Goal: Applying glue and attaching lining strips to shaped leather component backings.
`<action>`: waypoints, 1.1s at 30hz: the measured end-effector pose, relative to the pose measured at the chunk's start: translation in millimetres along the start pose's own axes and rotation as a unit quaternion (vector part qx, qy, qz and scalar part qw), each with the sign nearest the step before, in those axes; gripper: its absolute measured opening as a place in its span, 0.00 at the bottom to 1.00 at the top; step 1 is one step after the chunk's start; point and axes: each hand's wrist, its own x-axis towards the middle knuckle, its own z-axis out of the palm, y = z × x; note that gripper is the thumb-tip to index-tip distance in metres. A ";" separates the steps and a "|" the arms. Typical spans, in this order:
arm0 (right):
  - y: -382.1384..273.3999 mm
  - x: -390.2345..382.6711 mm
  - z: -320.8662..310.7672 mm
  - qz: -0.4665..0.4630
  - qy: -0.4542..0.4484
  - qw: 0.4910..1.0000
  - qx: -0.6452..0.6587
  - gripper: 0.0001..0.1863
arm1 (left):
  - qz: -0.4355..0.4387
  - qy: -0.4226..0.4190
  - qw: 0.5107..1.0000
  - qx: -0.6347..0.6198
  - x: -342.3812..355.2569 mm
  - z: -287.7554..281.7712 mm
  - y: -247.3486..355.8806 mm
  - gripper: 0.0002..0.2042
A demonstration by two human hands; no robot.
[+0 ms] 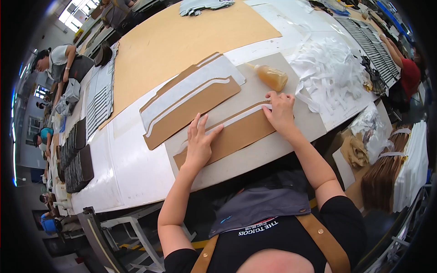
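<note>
A long brown panel [246, 133] with a curved upper edge lies on a grey board [310, 110] in front of me. A narrow white strip [241, 117] runs along its upper edge. My left hand [199, 142] rests on the panel's left part, fingers spread, with the index finger and thumb towards the strip. At the strip's right end my right hand [281, 113] has thumb and fingers closed on it. Just beyond, another brown panel [200, 108] with a white strip lies over white and brown sheets. A squeeze bottle [271, 78] of amber liquid lies on its side near my right hand.
A heap of white strips [330, 68] sits to the right. A large tan sheet [182, 50] covers the far table. Dark stacked pieces [78, 168] lie at the left edge. Brown and white bundles [387, 175] stand low at the right. Other people work around.
</note>
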 end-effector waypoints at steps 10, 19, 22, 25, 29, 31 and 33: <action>7.2 -7.1 -6.3 0.032 0.000 0.999 -0.015 0.21 | 0.064 0.031 0.986 -0.149 65.2 33.0 75.6 0.26; 8.9 -10.8 1.6 0.011 0.063 0.998 -0.002 0.21 | 0.076 0.027 0.996 -0.030 79.0 62.4 96.9 0.26; 10.8 -11.4 3.8 0.012 0.064 0.998 0.001 0.22 | 0.079 0.036 0.996 -0.012 78.5 64.8 98.4 0.26; 10.5 -11.1 4.2 0.010 0.066 0.998 0.001 0.21 | 0.086 0.055 0.995 0.007 79.8 66.4 98.8 0.26; 11.2 -12.5 2.3 0.018 0.060 0.998 -0.004 0.21 | 0.071 0.038 0.997 0.001 85.7 69.1 103.4 0.25; 12.0 -15.2 -0.7 0.021 0.063 0.998 -0.020 0.22 | 0.047 0.029 0.998 0.005 87.6 71.7 104.7 0.24; 14.3 -19.5 -7.9 0.019 0.077 0.996 -0.038 0.21 | 0.042 0.045 0.998 -0.001 87.6 74.6 105.2 0.23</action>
